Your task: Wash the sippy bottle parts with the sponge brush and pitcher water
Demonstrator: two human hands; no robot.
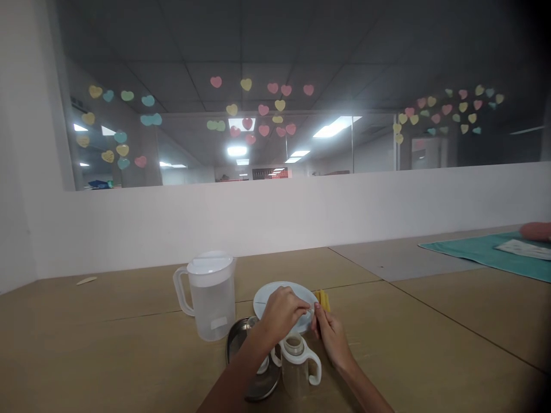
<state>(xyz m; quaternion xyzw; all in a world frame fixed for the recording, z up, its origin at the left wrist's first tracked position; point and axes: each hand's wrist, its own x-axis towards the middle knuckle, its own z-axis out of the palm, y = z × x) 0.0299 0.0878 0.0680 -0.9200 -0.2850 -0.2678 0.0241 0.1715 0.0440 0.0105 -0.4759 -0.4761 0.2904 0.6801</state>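
Observation:
My left hand (pixel 280 314) and my right hand (pixel 330 335) meet over a white plate (pixel 269 293), fingers pinched together on a small pale thing between them that I cannot make out. Under my wrists stands a small clear pitcher (pixel 299 367) with a white handle and open mouth. A round steel tray (pixel 237 338) lies beneath my left forearm. A yellow object (pixel 323 298) lies just behind my right hand, beside the plate.
A larger translucent jug (pixel 210 295) with a white lid stands left of the plate. A teal cloth (pixel 491 252) with a pink thing lies at far right. A low white wall (pixel 275 212) runs behind the wooden table (pixel 430 332).

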